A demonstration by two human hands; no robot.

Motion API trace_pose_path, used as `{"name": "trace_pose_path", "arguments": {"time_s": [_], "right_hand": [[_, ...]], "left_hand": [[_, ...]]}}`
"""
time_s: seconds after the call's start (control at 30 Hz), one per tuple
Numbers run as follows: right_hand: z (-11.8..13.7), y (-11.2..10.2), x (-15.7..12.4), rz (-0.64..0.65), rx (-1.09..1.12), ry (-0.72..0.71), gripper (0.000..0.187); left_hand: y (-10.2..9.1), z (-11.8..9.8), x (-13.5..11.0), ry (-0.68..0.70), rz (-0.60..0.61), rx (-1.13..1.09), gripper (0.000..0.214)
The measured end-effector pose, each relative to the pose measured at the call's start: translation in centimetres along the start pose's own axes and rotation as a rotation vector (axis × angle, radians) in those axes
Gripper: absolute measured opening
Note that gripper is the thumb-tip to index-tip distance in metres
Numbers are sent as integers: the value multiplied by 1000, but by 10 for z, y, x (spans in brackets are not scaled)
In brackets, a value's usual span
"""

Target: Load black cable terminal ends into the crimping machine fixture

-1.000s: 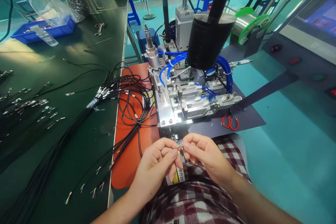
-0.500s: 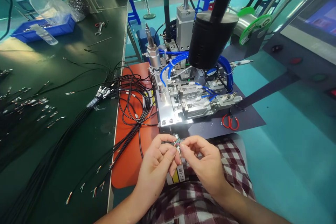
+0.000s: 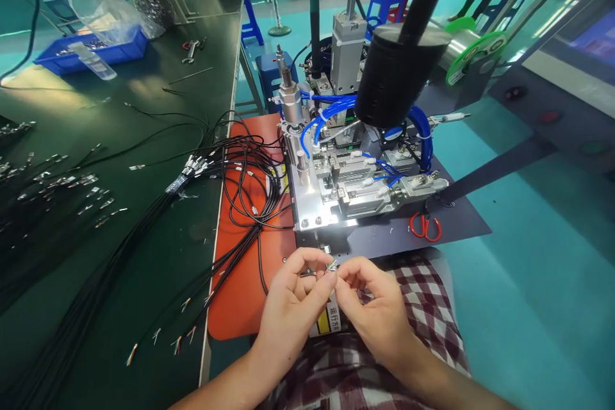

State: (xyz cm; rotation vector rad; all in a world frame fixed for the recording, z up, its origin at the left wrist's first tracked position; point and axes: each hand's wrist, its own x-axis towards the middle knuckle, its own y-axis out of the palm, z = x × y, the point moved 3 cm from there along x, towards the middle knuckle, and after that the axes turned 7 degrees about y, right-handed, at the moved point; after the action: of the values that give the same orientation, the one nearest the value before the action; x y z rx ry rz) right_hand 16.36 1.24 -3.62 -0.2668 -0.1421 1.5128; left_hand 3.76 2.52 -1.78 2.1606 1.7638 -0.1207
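My left hand (image 3: 296,300) is closed in a pinch on the thin coloured wires (image 3: 332,265) of a cable end, just in front of the machine. Green and whitish strands show at the fingertips. My right hand (image 3: 373,300) also pinches at these wires, its thumb and forefinger meeting the left fingertips. The rest of this cable is hidden by the hands. Left of them, black cables (image 3: 243,243) lie across an orange board (image 3: 235,307), and several of their stripped ends with coloured wires (image 3: 179,344) rest on the dark table.
The metal machine (image 3: 365,186) with blue air hoses stands ahead, a black nozzle (image 3: 398,83) above it. Red-handled scissors (image 3: 425,228) lie on its grey base plate. A taped cable bundle (image 3: 177,184), wrenches (image 3: 192,51) and a blue tray (image 3: 91,61) are on the table.
The view has shifted slightly, so the scene sits further right. Both hands have drawn closer together at the fingertips, and less of the coloured wires shows between them.
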Motion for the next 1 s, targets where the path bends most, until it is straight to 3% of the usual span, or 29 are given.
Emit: {"name": "trace_pose_path", "arguments": {"time_s": [0.17,0.37,0.5,0.67,0.8,1.0], "right_hand": [[2,3,-2,9,-7,-12,16],[7,7,0,95,200,158,17],[8,10,2,89,240,188,16],[3,10,3,61,211,185,19],[2,9,2,66,182,173,20],[-1,-8,8,139,73,140,10]], "left_hand": [[-2,2,-2,-6,-73,-8,25],[-3,4,-3,-40,-110,-89,23],[-2,3,-1,-74,-125,-142,23],[-2,2,2,-113,-75,-128,22],[-4,5,3,-118,-108,-121,19],[-6,11,3,-133,-77,-113,21]]}}
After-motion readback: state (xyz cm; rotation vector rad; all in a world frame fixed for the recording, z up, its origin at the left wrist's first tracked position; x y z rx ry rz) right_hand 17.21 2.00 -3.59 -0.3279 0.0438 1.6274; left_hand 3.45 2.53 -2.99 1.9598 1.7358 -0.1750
